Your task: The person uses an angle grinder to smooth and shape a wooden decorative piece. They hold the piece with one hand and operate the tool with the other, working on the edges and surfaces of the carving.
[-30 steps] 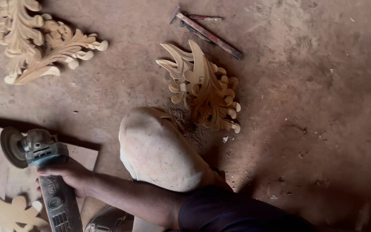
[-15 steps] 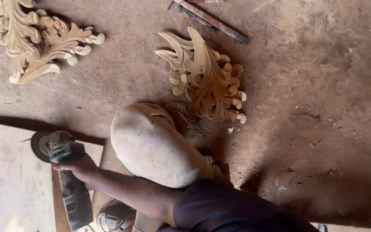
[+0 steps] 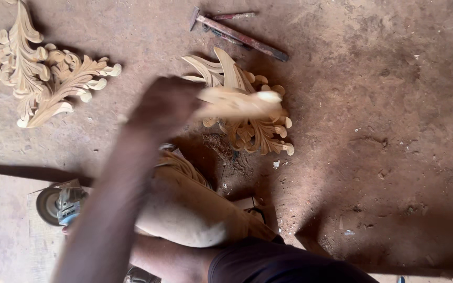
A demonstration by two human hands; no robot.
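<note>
Over the floor, one hand point(image 3: 166, 105) now lifts a wood piece point(image 3: 237, 104), blurred; grinder point(image 3: 61, 204) lies set down; other hand unseen.

left hand point(image 3: 166, 105) raised, blurred, right arm low

Pale tan leaf-scroll carvings point(image 3: 48, 78) lie on reddish-brown dirt floor point(image 3: 384, 131) beside a rust-brown hammer point(image 3: 237, 35).
</note>
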